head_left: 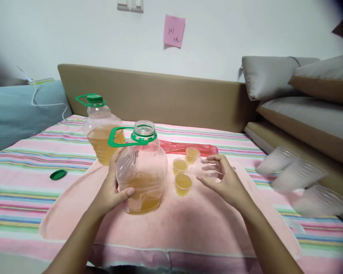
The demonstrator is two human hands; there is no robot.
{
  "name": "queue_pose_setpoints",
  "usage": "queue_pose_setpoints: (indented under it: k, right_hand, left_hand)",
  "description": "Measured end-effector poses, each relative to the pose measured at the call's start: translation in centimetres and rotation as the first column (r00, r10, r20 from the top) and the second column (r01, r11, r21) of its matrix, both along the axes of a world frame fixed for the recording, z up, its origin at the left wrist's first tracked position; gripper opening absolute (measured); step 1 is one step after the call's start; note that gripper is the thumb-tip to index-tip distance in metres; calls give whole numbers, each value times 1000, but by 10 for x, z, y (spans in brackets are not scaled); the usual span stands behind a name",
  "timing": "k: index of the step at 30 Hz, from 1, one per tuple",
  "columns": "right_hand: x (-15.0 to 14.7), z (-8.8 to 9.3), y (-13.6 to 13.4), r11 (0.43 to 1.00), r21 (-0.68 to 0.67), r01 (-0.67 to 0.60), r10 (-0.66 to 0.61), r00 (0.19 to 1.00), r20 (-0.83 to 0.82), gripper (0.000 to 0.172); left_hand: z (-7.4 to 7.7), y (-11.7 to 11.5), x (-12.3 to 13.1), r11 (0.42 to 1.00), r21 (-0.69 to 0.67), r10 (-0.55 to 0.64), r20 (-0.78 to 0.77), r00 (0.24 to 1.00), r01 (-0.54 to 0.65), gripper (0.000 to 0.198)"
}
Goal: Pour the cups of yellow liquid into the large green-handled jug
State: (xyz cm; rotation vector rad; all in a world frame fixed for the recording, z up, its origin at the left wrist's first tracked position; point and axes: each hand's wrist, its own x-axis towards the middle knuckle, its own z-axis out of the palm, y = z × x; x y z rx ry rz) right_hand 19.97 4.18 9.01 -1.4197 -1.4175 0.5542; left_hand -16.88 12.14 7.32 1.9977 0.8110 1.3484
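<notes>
My left hand (114, 190) is wrapped round the side of an uncapped clear jug (143, 171) with a green handle ring, about a quarter full of amber liquid. The jug stands upright on a pink towel (171, 224). Just right of it stand three small cups (183, 171) filled with the same liquid. My right hand (223, 180) sits beside them, its fingers curled round a clear empty plastic cup (204, 171). A loose green cap (58, 174) lies at the left on the striped sheet.
A second jug (98, 129), capped and about half full, stands behind the first. A red plastic bag (188, 147) lies behind the cups. Blurred clear cups (297, 179) lie at the right. A brown headboard (174, 95) and pillows (274, 76) border the bed.
</notes>
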Motion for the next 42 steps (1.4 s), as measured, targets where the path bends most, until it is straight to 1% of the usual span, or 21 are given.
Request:
queue_pose_setpoints:
  k: [2,4,7,9,13,14,17,20,24,28,31,35,37,39,42]
  right_hand:
    - [-5,2,-3,998,56,20,-28,991,132,52]
    - [-10,3,-3,991,136,2,-32,975,219,44]
    - [-15,2,-3,966,258,-20,-44,970,239,44]
    - [-17,0,-2,955,296,-9,-64,970,236,48]
    - [-22,-1,-3,960,277,45,-103,974,199,64]
    - [-23,-1,-3,962,267,59,-110,978,180,66]
    - [-25,-2,-4,949,295,107,-147,983,114,61]
    - [-25,-3,-4,946,311,89,-142,978,151,55]
    - [-24,-4,-4,931,351,95,-161,973,163,56]
    - [-27,-4,-4,926,372,61,-152,963,223,53]
    - [-30,-2,-5,903,424,66,-181,955,236,54]
    - [-32,1,-6,886,463,5,-167,936,309,52]
    - [-31,2,-6,872,490,10,-187,931,314,53]
    - [-30,1,-6,871,490,22,-196,931,307,53]
    - [-30,0,-7,886,462,37,-192,937,292,52]
  left_hand:
    - [0,1,-1,1000,-4,-2,1,1000,2,120]
    - [-2,1,-2,1000,-21,8,1,1000,-8,121]
    - [-4,1,-4,998,-50,22,0,1000,-22,123]
    - [-5,1,-4,998,-63,19,3,1000,-19,123]
    - [-5,0,-3,998,-55,32,3,999,-31,122]
    - [-4,0,-3,998,-51,37,2,999,-36,122]
    - [-1,-1,-1,998,-49,38,-2,999,-38,123]
    - [1,-3,0,998,-52,32,4,999,-31,122]
    - [0,-3,0,997,-57,47,8,999,-46,122]
    - [-2,-3,-1,997,-59,40,7,999,-40,120]
    - [-1,-3,-1,997,-61,39,7,999,-39,120]
    - [2,-4,0,997,-50,58,-1,998,-58,121]
    - [3,-4,1,997,-46,62,-4,998,-62,122]
    - [4,-4,1,997,-44,59,-4,998,-60,124]
    - [4,-3,2,997,-49,56,-1,998,-56,125]
